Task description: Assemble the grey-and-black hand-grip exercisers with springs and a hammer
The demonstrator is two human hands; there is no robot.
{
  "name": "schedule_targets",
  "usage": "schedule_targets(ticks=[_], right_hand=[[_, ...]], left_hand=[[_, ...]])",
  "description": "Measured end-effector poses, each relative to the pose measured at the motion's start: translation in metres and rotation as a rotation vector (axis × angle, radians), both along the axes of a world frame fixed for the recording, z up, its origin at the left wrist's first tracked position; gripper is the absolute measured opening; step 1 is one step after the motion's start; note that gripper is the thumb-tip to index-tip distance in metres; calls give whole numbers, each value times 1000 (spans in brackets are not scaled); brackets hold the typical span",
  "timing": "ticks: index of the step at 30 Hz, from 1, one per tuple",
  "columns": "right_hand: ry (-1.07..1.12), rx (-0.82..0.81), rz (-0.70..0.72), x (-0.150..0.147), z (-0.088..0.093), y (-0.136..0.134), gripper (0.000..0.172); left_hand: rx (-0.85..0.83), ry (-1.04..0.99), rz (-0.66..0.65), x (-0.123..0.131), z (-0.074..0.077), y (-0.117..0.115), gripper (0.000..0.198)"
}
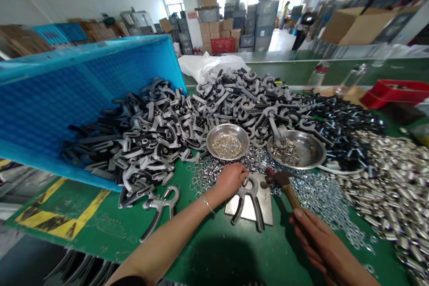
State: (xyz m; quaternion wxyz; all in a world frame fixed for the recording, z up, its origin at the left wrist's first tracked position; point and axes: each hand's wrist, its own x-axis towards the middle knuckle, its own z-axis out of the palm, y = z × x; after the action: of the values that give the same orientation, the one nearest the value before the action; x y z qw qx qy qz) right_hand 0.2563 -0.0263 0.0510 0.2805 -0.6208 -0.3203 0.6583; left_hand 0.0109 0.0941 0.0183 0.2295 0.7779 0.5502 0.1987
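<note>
My left hand (231,182) is closed at the top of a grey and black hand grip exerciser (258,210), next to its spring; the fingertips are partly hidden. The exerciser lies on a square metal plate (267,208) with its handles pointing towards me. My right hand (317,239) is wrapped round the wooden handle of a hammer (288,191). The hammer's head is just right of the exerciser, apart from it. Another hand grip exerciser (161,208) lies on the green table to the left.
Grey handles (167,129) spill from a tipped blue crate (83,76). Two metal bowls, one with small rings (228,146), the other with small pins (284,152), stand behind the plate. Loose washers (315,196), springs (385,192) and black parts (345,116) lie right. A person (310,6) stands beyond.
</note>
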Motion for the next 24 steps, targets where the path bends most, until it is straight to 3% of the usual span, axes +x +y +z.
schedule_targets(ticks=[10,14,17,21,24], right_hand=[[56,7,26,1,-10,0,45],[22,-8,78,-1,-9,-5,45],[-52,-6,145,0,-7,-3,46],[-289,245,333,9,6,17,43],[-462,473,460,13,34,36,43]], left_hand=[[107,159,-55,7,-4,-12,18],[317,374,-228,5,-15,-14,17],[341,375,-292,2,-21,-13,17],[262,179,-130,-4,-21,-20,23],[255,12,11,-16,-12,-35,25]])
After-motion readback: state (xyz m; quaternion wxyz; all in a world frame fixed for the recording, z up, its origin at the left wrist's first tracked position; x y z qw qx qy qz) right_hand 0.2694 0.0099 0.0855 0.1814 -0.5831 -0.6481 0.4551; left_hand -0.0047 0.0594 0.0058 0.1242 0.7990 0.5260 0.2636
